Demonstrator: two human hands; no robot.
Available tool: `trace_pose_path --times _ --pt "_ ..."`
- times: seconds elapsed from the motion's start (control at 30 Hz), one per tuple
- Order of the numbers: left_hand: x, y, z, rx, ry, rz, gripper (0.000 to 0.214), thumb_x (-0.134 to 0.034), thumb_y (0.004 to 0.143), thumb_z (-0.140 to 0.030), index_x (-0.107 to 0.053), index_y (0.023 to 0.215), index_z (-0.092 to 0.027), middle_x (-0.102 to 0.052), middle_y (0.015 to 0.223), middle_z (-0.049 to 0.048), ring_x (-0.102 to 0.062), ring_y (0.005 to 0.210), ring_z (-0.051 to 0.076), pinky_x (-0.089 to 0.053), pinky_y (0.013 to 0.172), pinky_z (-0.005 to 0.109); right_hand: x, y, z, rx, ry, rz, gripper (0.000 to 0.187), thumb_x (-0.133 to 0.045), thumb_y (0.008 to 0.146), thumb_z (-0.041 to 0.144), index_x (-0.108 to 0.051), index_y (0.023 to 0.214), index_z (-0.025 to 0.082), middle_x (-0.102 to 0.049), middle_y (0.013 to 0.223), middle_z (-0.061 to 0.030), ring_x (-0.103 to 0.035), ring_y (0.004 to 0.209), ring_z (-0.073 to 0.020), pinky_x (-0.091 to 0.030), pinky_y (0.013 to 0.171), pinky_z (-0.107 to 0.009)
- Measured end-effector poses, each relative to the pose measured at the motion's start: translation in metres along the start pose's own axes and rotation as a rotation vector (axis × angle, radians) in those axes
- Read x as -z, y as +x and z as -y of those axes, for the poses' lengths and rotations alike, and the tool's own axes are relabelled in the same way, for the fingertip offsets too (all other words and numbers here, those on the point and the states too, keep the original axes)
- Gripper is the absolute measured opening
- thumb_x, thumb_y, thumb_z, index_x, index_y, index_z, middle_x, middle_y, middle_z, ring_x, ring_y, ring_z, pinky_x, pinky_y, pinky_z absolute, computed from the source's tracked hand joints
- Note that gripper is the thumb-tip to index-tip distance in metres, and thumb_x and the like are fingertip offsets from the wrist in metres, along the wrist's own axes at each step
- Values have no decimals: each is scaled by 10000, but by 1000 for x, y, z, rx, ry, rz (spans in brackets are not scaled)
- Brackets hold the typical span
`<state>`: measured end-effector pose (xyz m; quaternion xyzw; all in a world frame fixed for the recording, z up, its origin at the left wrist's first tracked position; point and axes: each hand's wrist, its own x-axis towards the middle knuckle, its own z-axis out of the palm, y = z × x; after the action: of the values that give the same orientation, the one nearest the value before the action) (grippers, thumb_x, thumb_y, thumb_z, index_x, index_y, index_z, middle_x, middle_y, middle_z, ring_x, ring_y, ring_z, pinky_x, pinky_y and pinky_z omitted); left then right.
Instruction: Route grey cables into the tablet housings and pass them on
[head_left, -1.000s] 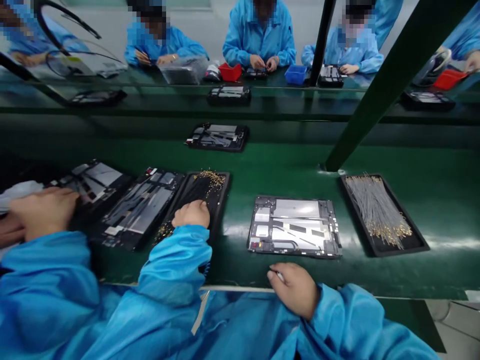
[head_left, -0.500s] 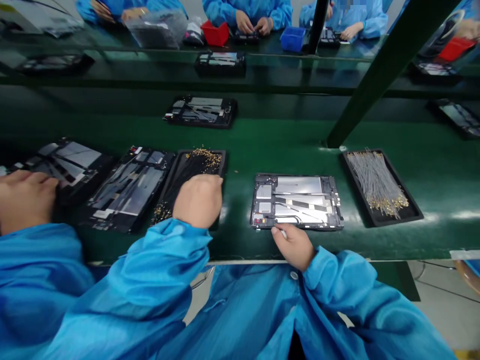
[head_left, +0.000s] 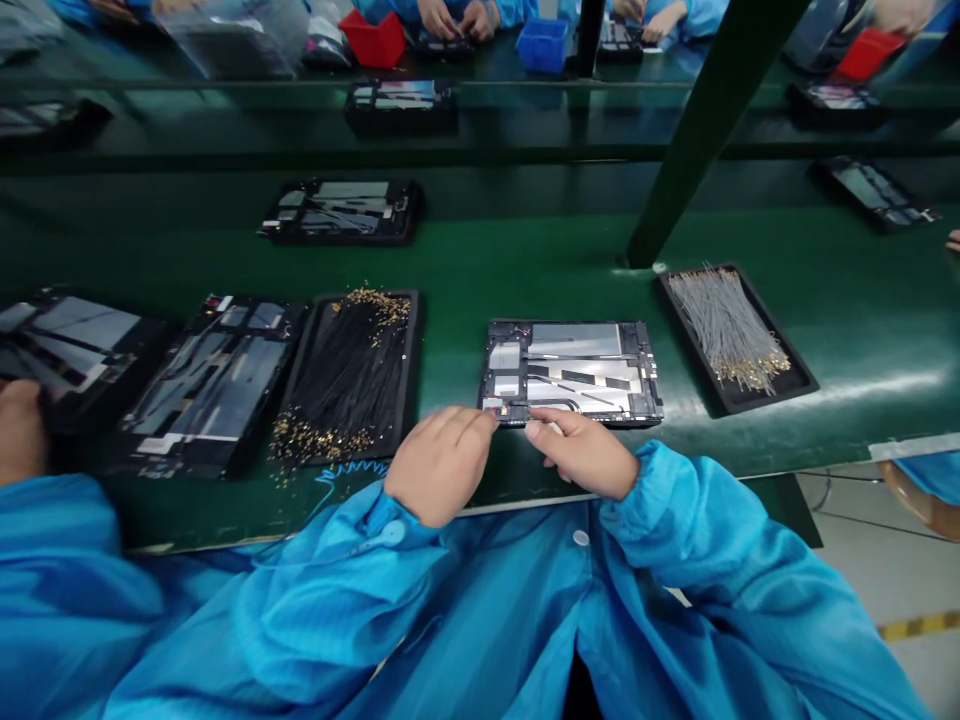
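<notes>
The left hand (head_left: 439, 465), fingers spread, steadies the near corner of the grey metal tablet frame (head_left: 570, 372) on the green workbench (head_left: 525, 270), while the right hand (head_left: 581, 453) pinches a slim white tool (head_left: 553, 428) at its edge.

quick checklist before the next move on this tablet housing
1. Open tablet housing lying flat on the green bench: ok
2. Left hand with its fingers at the housing's near left corner: ok
3. Right hand holding a small pale tool at the housing's near edge: ok
4. Tip of the tool: hidden by the fingers, cannot tell
5. Black-wire tray: a few gold bits lie outside it on the bench, not ok
6. Grey-wire tray: wires lie in one orderly bunch, inside the tray, ok
</notes>
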<state>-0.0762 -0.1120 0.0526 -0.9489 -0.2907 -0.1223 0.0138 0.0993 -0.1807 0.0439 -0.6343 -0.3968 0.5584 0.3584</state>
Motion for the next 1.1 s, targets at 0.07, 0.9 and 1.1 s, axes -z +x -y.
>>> trace_pose_path --times 0.07,0.9,1.1 --pt "0 -1 -3 8 -35 28 250 -353 828 -181 -592 896 -149 -641 822 100 -570 768 209 -451 714 340 0 -1 -1 -20 -4 -29 342 -501 745 487 -626 928 226 -601 678 20 -530 540 -94 -383 407 -181" --pt "-50 19 -37 147 -92 90 255 -391 842 -229 -626 919 -166 -635 824 95 -533 802 217 -400 692 341 5 22 -11 234 152 -669 474 -412 804 488 -457 1162 180 -656 860 -45 -604 790 -146 -455 763 -297" --pt "-46 21 -40 169 -56 159 235 -412 826 -195 -622 928 -160 -630 834 87 -529 823 222 -392 696 339 -7 33 -38 568 55 -700 303 -388 853 400 -459 1083 217 -658 915 -53 -612 760 -150 -483 716 -333"
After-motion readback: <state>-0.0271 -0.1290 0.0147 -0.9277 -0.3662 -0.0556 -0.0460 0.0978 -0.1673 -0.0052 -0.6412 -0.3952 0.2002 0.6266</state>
